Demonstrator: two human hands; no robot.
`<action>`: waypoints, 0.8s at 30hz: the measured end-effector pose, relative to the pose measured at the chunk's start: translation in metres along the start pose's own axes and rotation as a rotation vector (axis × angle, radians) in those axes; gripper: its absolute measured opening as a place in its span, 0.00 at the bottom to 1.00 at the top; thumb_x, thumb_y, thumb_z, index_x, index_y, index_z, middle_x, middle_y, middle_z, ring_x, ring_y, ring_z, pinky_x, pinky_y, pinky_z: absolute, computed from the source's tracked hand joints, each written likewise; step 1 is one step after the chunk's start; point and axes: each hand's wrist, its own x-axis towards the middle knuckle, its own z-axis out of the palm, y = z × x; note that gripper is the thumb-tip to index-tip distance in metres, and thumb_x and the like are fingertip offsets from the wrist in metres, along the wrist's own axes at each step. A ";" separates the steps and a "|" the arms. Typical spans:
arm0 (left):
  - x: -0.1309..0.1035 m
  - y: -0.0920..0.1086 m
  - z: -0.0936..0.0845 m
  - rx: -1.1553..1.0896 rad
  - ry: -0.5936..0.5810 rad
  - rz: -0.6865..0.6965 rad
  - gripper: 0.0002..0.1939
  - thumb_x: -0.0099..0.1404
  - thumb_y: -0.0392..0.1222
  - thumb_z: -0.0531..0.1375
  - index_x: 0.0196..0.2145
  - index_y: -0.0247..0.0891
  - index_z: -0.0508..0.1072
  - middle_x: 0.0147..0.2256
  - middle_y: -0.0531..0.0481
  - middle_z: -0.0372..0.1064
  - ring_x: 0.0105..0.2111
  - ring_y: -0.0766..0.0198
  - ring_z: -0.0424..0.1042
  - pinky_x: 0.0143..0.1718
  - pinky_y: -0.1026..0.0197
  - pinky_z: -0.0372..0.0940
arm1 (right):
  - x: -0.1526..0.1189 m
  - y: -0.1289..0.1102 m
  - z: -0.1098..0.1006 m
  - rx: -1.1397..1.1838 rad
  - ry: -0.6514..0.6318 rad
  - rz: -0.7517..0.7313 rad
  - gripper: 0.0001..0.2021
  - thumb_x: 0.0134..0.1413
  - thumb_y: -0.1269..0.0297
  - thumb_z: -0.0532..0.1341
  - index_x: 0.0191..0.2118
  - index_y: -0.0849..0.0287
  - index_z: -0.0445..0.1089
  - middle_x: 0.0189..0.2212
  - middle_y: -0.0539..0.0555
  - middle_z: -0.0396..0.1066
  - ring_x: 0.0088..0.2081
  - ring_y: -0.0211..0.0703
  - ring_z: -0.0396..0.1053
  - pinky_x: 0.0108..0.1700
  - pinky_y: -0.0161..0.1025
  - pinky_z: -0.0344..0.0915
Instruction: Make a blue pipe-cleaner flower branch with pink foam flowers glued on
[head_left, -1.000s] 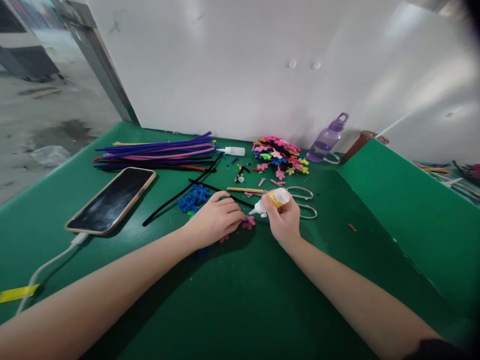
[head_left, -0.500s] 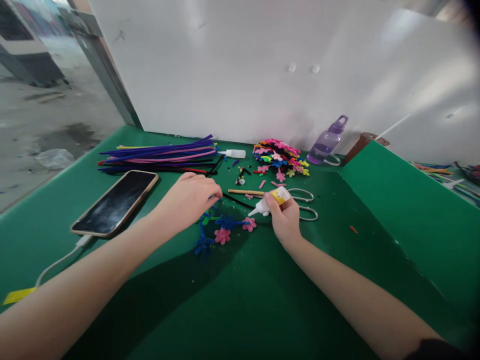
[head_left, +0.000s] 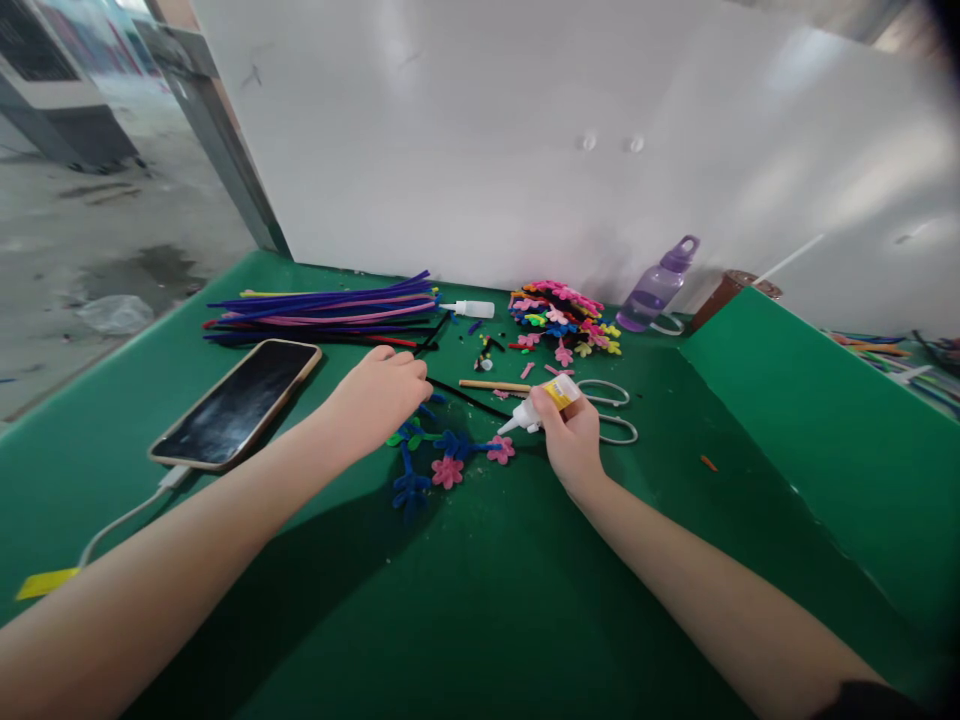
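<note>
My right hand [head_left: 574,435] is closed around a small white glue bottle [head_left: 561,393] with a yellow label, its nozzle tilted down at a pink flower [head_left: 501,449]. My left hand [head_left: 390,390] is closed above the left end of a joined piece of blue, green and pink fuzzy flowers [head_left: 453,445]; what its fingertips pinch is hidden. A second pink flower [head_left: 448,472] and a blue flower [head_left: 412,489] hang at the near side. A black fuzzy stem [head_left: 469,398] runs between the hands. Scissors [head_left: 615,430] with pale handles lie beyond my right hand.
Fuzzy stems [head_left: 322,310] lie at the back left, near a phone [head_left: 240,405] on a cable. Behind are a white bottle [head_left: 475,309], a flower pile [head_left: 559,315], a purple bottle [head_left: 652,290] and a brown cup [head_left: 720,298]. A green panel [head_left: 825,430] stands right.
My left hand has shifted slightly left, away from the glue bottle. My right hand and the glue bottle stay over the pink flower. The view has moved slightly.
</note>
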 end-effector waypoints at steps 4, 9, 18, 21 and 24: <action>0.001 -0.006 0.004 0.039 -0.108 0.041 0.08 0.60 0.34 0.55 0.25 0.40 0.72 0.31 0.49 0.68 0.36 0.59 0.65 0.35 0.58 0.53 | 0.000 0.001 0.000 0.024 -0.014 0.007 0.13 0.43 0.55 0.63 0.28 0.60 0.66 0.20 0.48 0.63 0.21 0.35 0.61 0.21 0.33 0.59; 0.006 -0.007 -0.007 0.007 -0.041 0.006 0.07 0.63 0.35 0.52 0.29 0.38 0.69 0.34 0.48 0.68 0.37 0.59 0.65 0.36 0.58 0.55 | 0.001 0.002 -0.001 0.044 -0.010 0.007 0.12 0.44 0.57 0.63 0.27 0.60 0.65 0.19 0.47 0.61 0.21 0.34 0.60 0.22 0.33 0.58; 0.015 0.020 -0.010 -0.017 0.201 0.010 0.10 0.66 0.35 0.47 0.39 0.36 0.67 0.40 0.45 0.68 0.45 0.57 0.64 0.47 0.53 0.56 | 0.000 0.000 -0.002 0.059 0.008 -0.001 0.12 0.45 0.56 0.62 0.29 0.60 0.66 0.21 0.48 0.64 0.22 0.35 0.61 0.23 0.33 0.59; 0.014 0.030 0.004 -0.069 0.090 0.077 0.10 0.66 0.35 0.48 0.37 0.36 0.68 0.39 0.46 0.68 0.44 0.59 0.65 0.49 0.53 0.54 | 0.000 0.000 -0.002 0.092 0.019 -0.006 0.11 0.46 0.57 0.62 0.29 0.60 0.67 0.22 0.48 0.64 0.22 0.34 0.61 0.23 0.33 0.60; 0.013 0.032 0.016 -0.146 0.022 0.052 0.11 0.66 0.35 0.47 0.38 0.37 0.68 0.38 0.48 0.68 0.42 0.60 0.65 0.48 0.54 0.55 | 0.001 0.000 -0.002 0.116 0.025 0.020 0.11 0.45 0.57 0.62 0.28 0.60 0.66 0.21 0.48 0.63 0.22 0.34 0.61 0.23 0.33 0.59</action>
